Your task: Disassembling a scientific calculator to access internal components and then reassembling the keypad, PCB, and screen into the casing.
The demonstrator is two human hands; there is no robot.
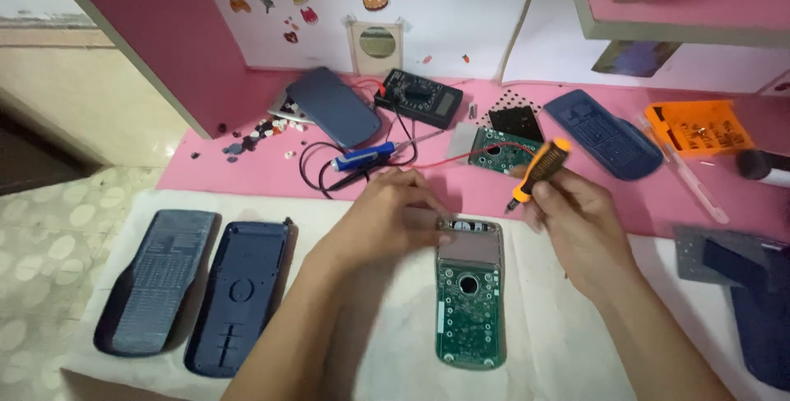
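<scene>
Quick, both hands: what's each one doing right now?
Left hand: no grip, fingers resting on the top edge of the green circuit board.
Right hand: closed around the orange-handled screwdriver, tip pointing down towards the board.

Position: head-worn, one view only.
Facing: steeply down and forward over the white cloth-covered work surface [576, 327] toward the pink desk [247, 166] and white stickered wall [461, 14].
Range: close; forearms enter from the bottom edge.
</scene>
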